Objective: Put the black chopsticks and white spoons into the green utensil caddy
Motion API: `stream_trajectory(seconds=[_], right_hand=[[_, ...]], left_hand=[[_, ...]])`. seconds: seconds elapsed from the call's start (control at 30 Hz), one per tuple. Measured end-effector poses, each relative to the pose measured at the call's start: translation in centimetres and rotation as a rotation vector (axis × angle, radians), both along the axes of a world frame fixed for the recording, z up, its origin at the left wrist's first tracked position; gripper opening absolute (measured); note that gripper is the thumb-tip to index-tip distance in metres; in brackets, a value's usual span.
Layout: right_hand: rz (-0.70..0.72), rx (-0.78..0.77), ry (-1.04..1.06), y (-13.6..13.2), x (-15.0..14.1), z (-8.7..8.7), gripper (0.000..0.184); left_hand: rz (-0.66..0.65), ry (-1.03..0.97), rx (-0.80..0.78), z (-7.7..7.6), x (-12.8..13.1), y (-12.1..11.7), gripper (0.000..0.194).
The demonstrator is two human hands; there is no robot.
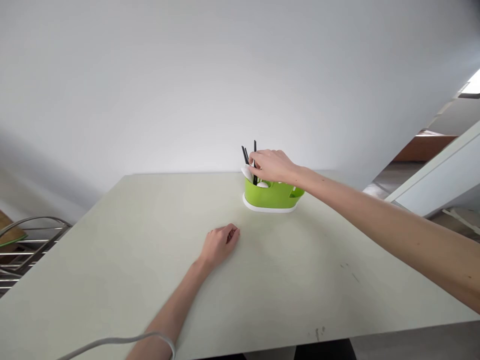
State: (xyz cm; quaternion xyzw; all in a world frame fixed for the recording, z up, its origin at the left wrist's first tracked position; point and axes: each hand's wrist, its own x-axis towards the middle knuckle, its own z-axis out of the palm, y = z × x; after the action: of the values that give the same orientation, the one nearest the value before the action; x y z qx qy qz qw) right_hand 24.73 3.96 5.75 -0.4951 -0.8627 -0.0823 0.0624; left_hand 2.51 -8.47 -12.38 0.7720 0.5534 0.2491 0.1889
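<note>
A green cutlery holder (270, 194) on a white base stands at the far middle of the pale table (150, 260). Black utensil handles (246, 154) and white spoons (246, 173) stick up from its left end. My right hand (273, 165) reaches over the holder, its fingers closed around one black handle at the left end. My left hand (220, 243) rests on the table in front of the holder, fingers curled under, with nothing visible in it.
A metal wire rack (26, 245) stands off the table's left edge. A white cable (112, 342) crosses my left forearm near the front edge. A plain wall rises behind the table; a white stair rail (435, 172) runs at the right.
</note>
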Motion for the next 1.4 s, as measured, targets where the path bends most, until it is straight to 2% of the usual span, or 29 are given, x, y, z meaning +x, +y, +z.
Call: stream_trajectory(seconds=[0.13, 0.3, 0.53, 1.17, 1.4], right_hand=[[-0.051, 0.043, -0.005, 0.4, -1.3, -1.0, 0.038], [-0.031, 0.105, -0.001, 0.6, -3.0, -2.6, 0.041], [-0.055, -0.006, 0.015, 1.9, -3.2, -3.9, 0.031], [0.107, -0.058, 0.162, -0.1, -0.7, -3.7, 0.020], [0.081, -0.079, 0.143, -0.9, -0.6, -3.2, 0.020]], left_hand=[[0.000, 0.001, 0.000, -0.1, 0.0, 0.0, 0.031], [0.002, 0.003, 0.011, -0.1, 0.0, -0.1, 0.033], [0.002, -0.003, 0.018, -0.2, 0.1, 0.0, 0.032], [0.002, 0.018, 0.015, -0.3, 0.0, 0.1, 0.032], [0.005, 0.024, 0.018, -0.1, 0.0, 0.0, 0.033]])
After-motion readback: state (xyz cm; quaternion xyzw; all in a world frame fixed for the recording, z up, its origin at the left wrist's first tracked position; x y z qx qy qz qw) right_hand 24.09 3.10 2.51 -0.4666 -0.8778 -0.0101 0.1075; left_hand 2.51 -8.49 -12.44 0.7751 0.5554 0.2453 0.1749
